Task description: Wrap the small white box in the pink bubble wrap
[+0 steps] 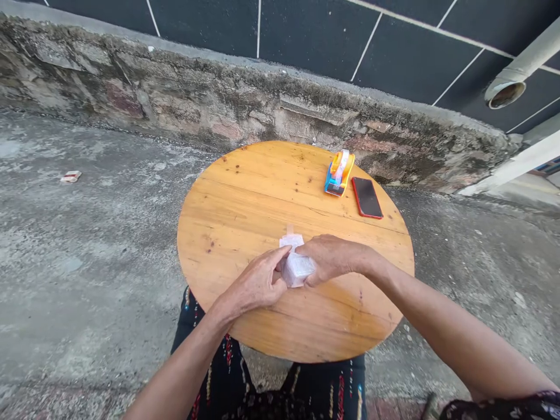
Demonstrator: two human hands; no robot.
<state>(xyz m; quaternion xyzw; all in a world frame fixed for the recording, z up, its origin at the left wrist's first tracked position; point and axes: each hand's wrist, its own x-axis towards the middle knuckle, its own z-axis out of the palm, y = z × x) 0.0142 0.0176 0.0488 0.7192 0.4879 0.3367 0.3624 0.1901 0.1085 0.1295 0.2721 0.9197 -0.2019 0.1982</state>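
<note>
Dark patterned trousers (343, 385) below a round wooden surface (245, 204) — near its middle, left hand (259, 279) and right hand (332, 256) pinch a white wrapped packet (299, 269) between them, tape dispenser (340, 173) and phone (367, 198) lying beyond.

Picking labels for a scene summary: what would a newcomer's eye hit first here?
Probably the yellow-and-blue tape dispenser, toward the far right edge of the round wooden table, with the red-edged phone lying just right of it. Then the pale packet, nearer the wearer, between the left hand and right hand.
</note>
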